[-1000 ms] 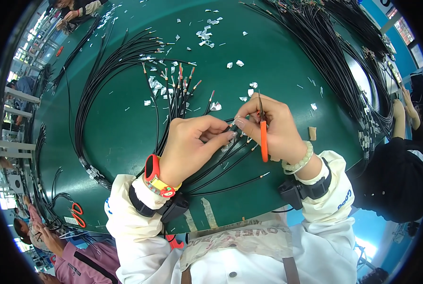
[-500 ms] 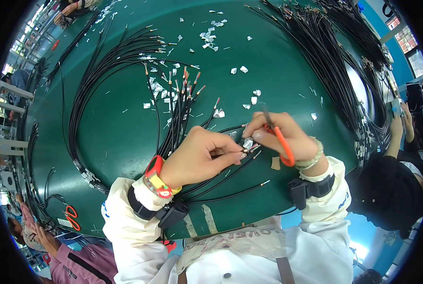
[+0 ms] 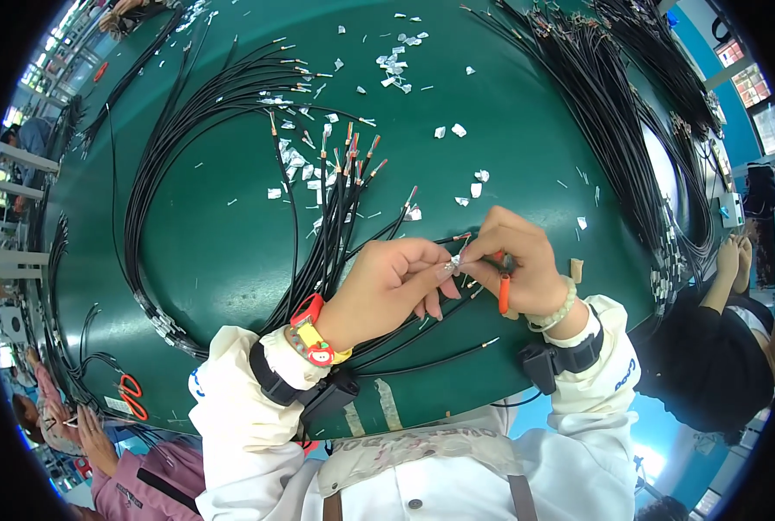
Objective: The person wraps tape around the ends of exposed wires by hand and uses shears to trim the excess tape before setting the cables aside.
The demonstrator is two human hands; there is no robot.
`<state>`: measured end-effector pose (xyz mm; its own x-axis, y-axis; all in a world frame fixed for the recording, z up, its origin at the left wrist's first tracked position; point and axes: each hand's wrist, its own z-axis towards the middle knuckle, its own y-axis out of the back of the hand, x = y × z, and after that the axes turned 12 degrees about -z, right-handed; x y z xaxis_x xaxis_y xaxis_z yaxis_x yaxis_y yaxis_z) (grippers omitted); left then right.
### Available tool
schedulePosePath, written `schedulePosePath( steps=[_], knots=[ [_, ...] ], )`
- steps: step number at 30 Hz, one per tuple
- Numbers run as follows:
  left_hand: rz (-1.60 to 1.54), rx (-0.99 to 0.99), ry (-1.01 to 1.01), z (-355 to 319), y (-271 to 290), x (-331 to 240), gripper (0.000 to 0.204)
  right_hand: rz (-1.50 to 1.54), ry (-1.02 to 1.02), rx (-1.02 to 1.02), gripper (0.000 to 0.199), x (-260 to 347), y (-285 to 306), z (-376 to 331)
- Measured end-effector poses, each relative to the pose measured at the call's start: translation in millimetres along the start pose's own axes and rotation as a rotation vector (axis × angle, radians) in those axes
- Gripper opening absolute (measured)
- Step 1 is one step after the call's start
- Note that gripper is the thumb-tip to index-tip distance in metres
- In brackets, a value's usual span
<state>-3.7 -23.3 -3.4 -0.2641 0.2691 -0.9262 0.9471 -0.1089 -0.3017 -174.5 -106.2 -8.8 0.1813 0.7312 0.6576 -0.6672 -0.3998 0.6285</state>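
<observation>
My left hand [image 3: 396,282] pinches the stripped end of a thin black cable [image 3: 453,262] between thumb and fingers. My right hand [image 3: 518,260] meets it at the same spot and grips a small orange-handled tool [image 3: 503,291], whose handle sticks out under the palm. A small bit of white foil sits at the cable tip between the fingertips. Under both hands lies a bundle of black cables with coppery stripped ends [image 3: 340,213], fanned out on the green table [image 3: 223,226].
White foil scraps [image 3: 396,65] litter the table's far part. A big loop of black cables [image 3: 188,113] lies left, dense cable bunches [image 3: 613,113] at right. Orange scissors [image 3: 129,395] lie at the near left. Other people sit at the right [image 3: 726,347] and lower left [image 3: 101,451].
Both hands drifted slightly toward me and to the right while staying together at the cable tip. The orange tool turned in my right hand, its handle pointing down below the palm.
</observation>
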Motion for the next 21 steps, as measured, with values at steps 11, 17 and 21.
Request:
schedulePosePath(
  steps=[11,17,21],
  knots=[
    [-0.007,-0.045,-0.112,1.4,21.2,5.2,0.015,0.175,0.162,-0.104,0.016,-14.5,-26.7,13.4],
    [-0.020,-0.090,-0.215,-2.4,19.5,11.2,0.014,0.206,0.079,-0.079,0.014,-9.1,-26.2,16.8],
    [-0.101,-0.006,-0.155,-5.6,23.0,8.0,0.014,0.237,0.058,-0.044,0.012,-9.3,-25.6,18.4]
  ],
)
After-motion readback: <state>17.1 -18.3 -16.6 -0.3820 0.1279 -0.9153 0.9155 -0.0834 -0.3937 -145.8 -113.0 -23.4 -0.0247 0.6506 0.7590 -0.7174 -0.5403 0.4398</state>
